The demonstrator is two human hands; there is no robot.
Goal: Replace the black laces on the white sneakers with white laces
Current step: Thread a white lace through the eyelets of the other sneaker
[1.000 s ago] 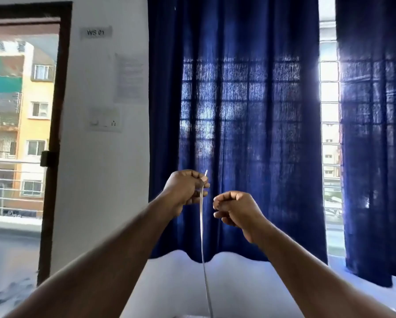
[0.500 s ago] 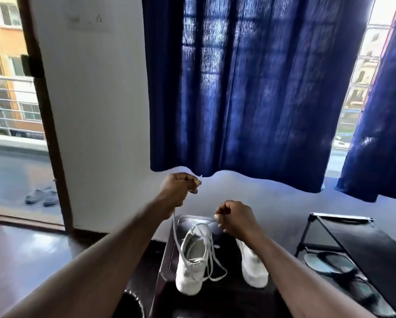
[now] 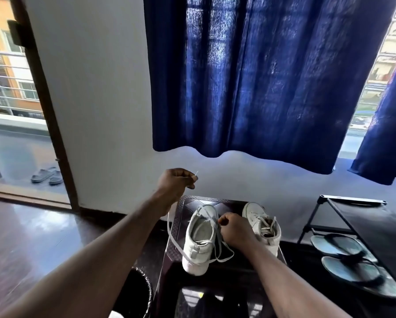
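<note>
Two white sneakers stand on a dark stool [image 3: 183, 207], heels towards me. The left sneaker [image 3: 199, 244] carries a loose white lace [image 3: 171, 235] that loops off its left side and over its heel. My left hand [image 3: 176, 182] is raised above the stool's far left corner and pinches the lace's tip. My right hand [image 3: 233, 228] is down between the two shoes, fingers curled at the left sneaker's eyelets, seemingly on the lace. The right sneaker [image 3: 263, 226] has a white lace through its eyelets.
A black shoe rack [image 3: 376, 226] stands at the right with blue flip-flops [image 3: 353, 267] on it. A dark bin [image 3: 137, 292] sits left of the stool. Blue curtains [image 3: 249, 76] hang ahead. An open doorway [image 3: 20, 134] at the left shows sandals [image 3: 46, 175] outside.
The view has tilted down from the curtains to the stool and shoes. My right hand has dropped from beside the left hand to the left sneaker. My left hand still holds the lace tip.
</note>
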